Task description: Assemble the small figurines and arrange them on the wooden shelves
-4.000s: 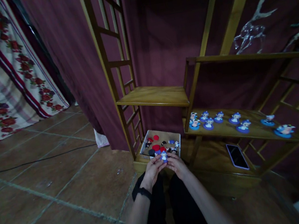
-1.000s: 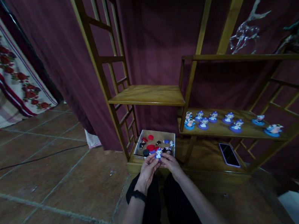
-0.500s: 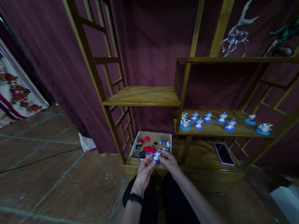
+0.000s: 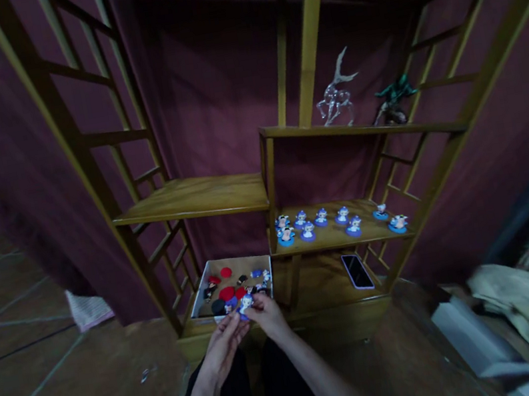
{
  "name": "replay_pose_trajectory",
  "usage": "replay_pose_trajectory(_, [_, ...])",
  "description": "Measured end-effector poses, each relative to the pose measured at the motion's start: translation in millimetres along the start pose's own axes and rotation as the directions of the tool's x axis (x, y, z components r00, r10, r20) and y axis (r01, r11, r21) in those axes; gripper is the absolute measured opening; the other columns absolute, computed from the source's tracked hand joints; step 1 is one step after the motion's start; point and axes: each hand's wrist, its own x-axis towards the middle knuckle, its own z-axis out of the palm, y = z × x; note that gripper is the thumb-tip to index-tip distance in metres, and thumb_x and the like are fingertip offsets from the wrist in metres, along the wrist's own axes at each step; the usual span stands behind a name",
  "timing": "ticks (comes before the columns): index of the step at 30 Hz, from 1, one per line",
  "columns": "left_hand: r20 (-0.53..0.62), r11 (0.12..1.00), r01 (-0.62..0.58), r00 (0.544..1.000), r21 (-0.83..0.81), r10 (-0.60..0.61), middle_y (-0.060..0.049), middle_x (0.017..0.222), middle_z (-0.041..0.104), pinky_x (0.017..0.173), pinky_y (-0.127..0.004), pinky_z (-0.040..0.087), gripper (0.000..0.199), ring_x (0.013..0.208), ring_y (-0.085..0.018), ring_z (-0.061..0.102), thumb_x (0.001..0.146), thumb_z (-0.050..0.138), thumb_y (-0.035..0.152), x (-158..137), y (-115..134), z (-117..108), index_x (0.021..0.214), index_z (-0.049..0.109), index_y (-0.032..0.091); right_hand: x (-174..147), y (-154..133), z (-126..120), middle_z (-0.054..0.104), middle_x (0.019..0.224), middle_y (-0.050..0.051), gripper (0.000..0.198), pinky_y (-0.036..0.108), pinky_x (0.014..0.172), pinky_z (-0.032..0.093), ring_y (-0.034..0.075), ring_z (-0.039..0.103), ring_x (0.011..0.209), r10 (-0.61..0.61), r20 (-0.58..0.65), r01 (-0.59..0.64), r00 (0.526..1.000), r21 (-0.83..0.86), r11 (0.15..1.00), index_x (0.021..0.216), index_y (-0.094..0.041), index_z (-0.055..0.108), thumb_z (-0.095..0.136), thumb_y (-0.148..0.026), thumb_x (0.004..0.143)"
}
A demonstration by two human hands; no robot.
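Between my two hands is a small white and purple figurine (image 4: 246, 303) on a purple base. My left hand (image 4: 227, 339) grips its base from the left, and the fingers of my right hand (image 4: 266, 312) close on it from the right. Just beyond them lies a shallow box (image 4: 198, 306) with several loose figurines and red, black and purple discs in it. Up and to the right, a wooden shelf (image 4: 329, 234) bears several similar purple figurines (image 4: 307, 231), along with others on blue bases (image 4: 286, 235).
A phone (image 4: 357, 272) lies on the bottom board at the right. Above stand a clear deer ornament (image 4: 334, 95) and a dark green statuette (image 4: 395, 100). The upper left shelf (image 4: 193, 197) juts out above the box. White boxes (image 4: 475, 335) and cloth lie on the floor at the right.
My view has turned to the right, so the shelf and box appear farther left. Both hands still hold the figurine in front of the box.
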Motion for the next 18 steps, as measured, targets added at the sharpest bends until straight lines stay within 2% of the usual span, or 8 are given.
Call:
replay_pose_trajectory(7, [0.014,0.998,0.047,0.999,0.045,-0.047,-0.009,0.084,0.069,0.071,-0.03,0.054,0.014,0.074,-0.017,0.066,0.074,0.063,0.017,5.4,-2.3,0.1,0.088,0.062,0.012,-6.0,-8.1,7.2,0.068,0.082,0.001,0.025,0.033,0.077,0.047,0.018,0.062,0.077,0.029,-0.069,-0.023,0.997,0.086,0.996,0.089,-0.02,0.065,0.064,-0.028,0.065])
replay_pose_trajectory(11, [-0.007,0.998,0.053,0.999,0.046,-0.052,-0.008,0.082,0.069,0.071,-0.03,0.055,0.014,0.074,-0.018,0.067,0.073,0.063,0.012,7.7,-2.3,0.6,0.087,0.061,0.013,-9.3,-15.7,8.8,0.069,0.082,0.001,0.027,0.033,0.078,0.047,0.018,0.062,0.077,0.067,-0.087,-0.055,0.994,0.134,0.989,0.089,-0.019,0.065,0.065,-0.028,0.064])
replay_pose_trajectory(15, [-0.007,0.997,0.055,0.998,0.052,-0.054,-0.004,0.087,0.069,0.079,-0.03,0.053,0.027,0.079,-0.016,0.066,0.067,0.065,0.004,4.0,-0.1,5.3,0.091,0.063,0.015,-9.0,-16.0,4.9,0.068,0.077,0.0,0.024,0.033,0.076,0.047,0.018,0.062,0.074,0.11,-0.13,-0.094,0.985,0.125,0.988,0.085,-0.019,0.066,0.066,-0.026,0.061])
replay_pose_trajectory(18, [0.013,0.995,0.053,0.998,0.082,-0.054,-0.002,0.097,0.068,0.084,-0.027,0.051,0.038,0.086,-0.016,0.065,0.062,0.069,0.003,1.5,1.9,9.7,0.096,0.064,0.019,-8.1,-14.2,1.4,0.067,0.075,-0.001,0.022,0.033,0.075,0.047,0.018,0.061,0.073,0.08,-0.137,-0.063,0.987,0.13,0.99,0.081,-0.02,0.065,0.067,-0.024,0.06])
